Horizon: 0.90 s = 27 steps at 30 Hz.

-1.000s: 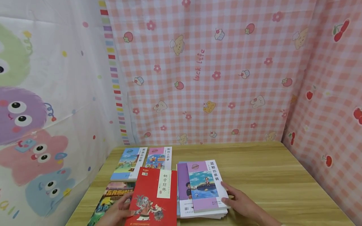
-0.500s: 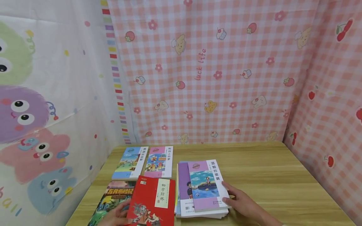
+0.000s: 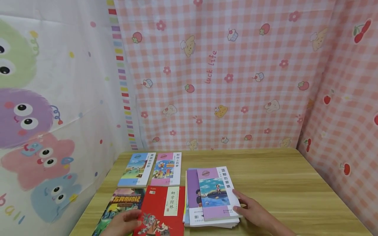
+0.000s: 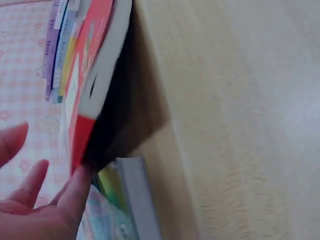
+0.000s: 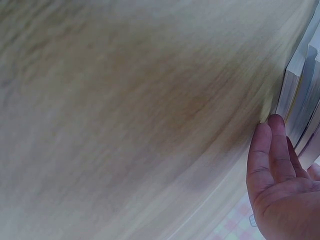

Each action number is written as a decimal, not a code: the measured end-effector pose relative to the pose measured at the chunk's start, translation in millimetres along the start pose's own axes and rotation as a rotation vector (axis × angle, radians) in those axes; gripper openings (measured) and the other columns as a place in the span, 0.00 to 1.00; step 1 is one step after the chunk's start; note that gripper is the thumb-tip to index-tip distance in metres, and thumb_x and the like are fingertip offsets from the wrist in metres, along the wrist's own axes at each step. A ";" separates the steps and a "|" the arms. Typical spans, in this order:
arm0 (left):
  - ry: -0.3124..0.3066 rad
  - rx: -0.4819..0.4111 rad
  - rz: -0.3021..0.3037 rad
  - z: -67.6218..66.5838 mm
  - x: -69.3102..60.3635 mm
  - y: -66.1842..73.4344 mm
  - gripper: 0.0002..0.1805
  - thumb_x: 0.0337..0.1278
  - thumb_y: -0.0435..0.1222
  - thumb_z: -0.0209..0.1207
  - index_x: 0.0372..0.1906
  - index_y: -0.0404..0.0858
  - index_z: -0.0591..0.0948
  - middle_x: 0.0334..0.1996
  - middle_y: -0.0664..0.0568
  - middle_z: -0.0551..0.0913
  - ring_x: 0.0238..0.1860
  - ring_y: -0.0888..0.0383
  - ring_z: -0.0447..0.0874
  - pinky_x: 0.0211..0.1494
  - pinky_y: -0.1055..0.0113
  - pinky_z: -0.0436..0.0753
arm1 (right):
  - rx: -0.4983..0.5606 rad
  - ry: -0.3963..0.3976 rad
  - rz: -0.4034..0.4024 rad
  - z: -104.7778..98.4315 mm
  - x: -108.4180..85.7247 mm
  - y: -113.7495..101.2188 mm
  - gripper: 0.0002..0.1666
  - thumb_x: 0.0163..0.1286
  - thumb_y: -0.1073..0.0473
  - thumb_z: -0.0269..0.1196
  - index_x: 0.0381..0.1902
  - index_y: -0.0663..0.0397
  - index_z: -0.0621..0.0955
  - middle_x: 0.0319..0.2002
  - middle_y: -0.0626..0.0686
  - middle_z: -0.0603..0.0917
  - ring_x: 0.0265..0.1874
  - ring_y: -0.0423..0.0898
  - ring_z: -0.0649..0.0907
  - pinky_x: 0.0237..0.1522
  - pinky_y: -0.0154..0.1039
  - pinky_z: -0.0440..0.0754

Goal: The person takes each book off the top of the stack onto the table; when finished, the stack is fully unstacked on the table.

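At the front left of the table, a red book has my left hand at its left edge. In the left wrist view, one fingertip touches the red book's corner, while the other fingers are spread apart from it. Beside it, partly behind my left hand, is a dark green comic-style book. My right hand rests against the right side of a stack of books, topped by a pink-and-blue book. In the right wrist view, its straight fingers lie along the stack's edge. A purple book shows under the top one.
Behind the front books lie a blue book and a pink book, side by side. The wooden table extends to the right. Patterned cloths hang at the back and both sides.
The red book has come down and toward me, uncovering the pink book behind it. My left hand's fingers have loosened from its edge. My right hand stays at the stack.
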<state>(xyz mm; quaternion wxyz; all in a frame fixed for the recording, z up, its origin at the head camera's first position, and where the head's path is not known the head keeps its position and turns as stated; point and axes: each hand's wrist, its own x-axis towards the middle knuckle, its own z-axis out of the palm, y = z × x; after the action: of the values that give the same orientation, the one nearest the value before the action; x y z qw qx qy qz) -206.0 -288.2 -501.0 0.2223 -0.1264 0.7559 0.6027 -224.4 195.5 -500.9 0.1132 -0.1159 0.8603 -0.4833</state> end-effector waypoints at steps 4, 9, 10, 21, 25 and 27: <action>0.113 0.068 0.038 -0.3 -0.9 12.9 0.27 0.63 0.30 0.62 0.64 0.25 0.71 0.52 0.38 0.81 0.52 0.43 0.79 0.52 0.49 0.82 | -0.002 0.001 -0.005 -0.6 0.3 0.1 0.41 0.72 0.52 0.63 0.76 0.58 0.61 0.63 0.70 0.73 0.57 0.59 0.77 0.55 0.54 0.75; 0.104 0.042 0.068 -2.2 -0.3 20.5 0.28 0.65 0.29 0.61 0.66 0.25 0.68 0.56 0.35 0.78 0.55 0.41 0.77 0.52 0.49 0.83 | -0.003 -0.003 -0.016 -0.3 -0.1 0.4 0.40 0.72 0.53 0.62 0.76 0.59 0.61 0.61 0.70 0.74 0.56 0.59 0.78 0.54 0.52 0.76; 0.094 0.037 0.070 -1.9 -0.1 20.7 0.29 0.64 0.30 0.61 0.67 0.25 0.67 0.57 0.35 0.77 0.55 0.41 0.77 0.51 0.50 0.83 | -0.003 -0.003 -0.016 -0.2 -0.4 0.5 0.40 0.72 0.53 0.62 0.76 0.59 0.61 0.61 0.70 0.74 0.56 0.59 0.78 0.54 0.52 0.76; 0.077 0.081 0.075 11.1 9.7 32.9 0.34 0.63 0.36 0.64 0.71 0.32 0.66 0.59 0.37 0.75 0.54 0.45 0.77 0.52 0.48 0.81 | 0.001 0.009 0.019 1.0 0.0 -0.6 0.40 0.72 0.53 0.62 0.76 0.56 0.61 0.61 0.69 0.75 0.55 0.58 0.78 0.53 0.53 0.76; 0.059 0.080 0.144 20.2 11.1 39.3 0.36 0.62 0.39 0.65 0.71 0.31 0.66 0.61 0.36 0.73 0.56 0.44 0.76 0.55 0.47 0.80 | 0.001 0.010 0.020 1.3 0.2 0.5 0.40 0.72 0.53 0.62 0.76 0.56 0.61 0.60 0.68 0.75 0.55 0.57 0.78 0.53 0.52 0.76; 0.044 0.082 0.177 25.8 11.8 43.0 0.38 0.61 0.41 0.66 0.71 0.31 0.65 0.62 0.35 0.73 0.57 0.44 0.75 0.56 0.47 0.79 | 0.003 0.013 0.022 1.4 0.5 1.0 0.40 0.72 0.53 0.62 0.76 0.56 0.61 0.60 0.68 0.76 0.55 0.57 0.78 0.52 0.51 0.77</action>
<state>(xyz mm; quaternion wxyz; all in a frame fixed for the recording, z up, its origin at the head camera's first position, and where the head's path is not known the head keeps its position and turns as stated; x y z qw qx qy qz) -231.2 -251.9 -474.5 0.1567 -0.0631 0.7928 0.5856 -224.6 194.7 -502.5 0.1133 -0.1032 0.8616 -0.4840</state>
